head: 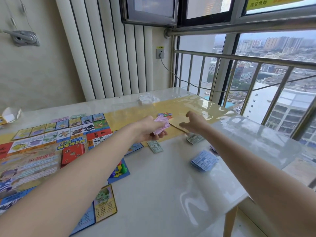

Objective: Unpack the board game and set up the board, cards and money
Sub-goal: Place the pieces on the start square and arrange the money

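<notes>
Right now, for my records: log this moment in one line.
left hand: holds pink bills | right hand: open, empty | table: green bills, blue bills

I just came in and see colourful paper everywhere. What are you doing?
A person is setting up a board game. The left hand holds pink play money; the right hand hovers open over the table. The board lies unfolded, with green notes and blue notes in piles beside it.
</notes>
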`<action>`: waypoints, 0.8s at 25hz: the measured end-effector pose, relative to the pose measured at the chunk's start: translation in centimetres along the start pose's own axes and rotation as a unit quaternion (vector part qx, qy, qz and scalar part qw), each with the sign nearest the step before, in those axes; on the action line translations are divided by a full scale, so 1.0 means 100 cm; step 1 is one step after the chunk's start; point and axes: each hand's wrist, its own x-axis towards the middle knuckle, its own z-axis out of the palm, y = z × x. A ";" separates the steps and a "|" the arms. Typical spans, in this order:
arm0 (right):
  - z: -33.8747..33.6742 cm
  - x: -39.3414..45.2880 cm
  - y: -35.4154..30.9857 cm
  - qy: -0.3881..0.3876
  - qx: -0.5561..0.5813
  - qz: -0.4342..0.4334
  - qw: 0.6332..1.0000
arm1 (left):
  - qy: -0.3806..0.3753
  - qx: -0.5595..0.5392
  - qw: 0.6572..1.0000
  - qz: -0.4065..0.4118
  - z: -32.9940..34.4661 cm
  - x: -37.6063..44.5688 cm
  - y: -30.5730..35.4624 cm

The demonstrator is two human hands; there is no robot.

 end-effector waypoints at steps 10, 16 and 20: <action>-0.003 0.042 0.019 -0.072 -0.065 0.026 0.995 | -0.006 -0.043 0.999 -0.022 0.002 0.019 0.008; -0.005 0.054 0.031 0.070 0.020 0.001 0.997 | -0.010 -0.039 0.999 0.005 0.015 0.036 0.006; -0.016 0.024 -0.004 -0.135 0.350 -0.072 0.924 | 0.027 -0.089 0.995 0.021 0.028 0.050 0.006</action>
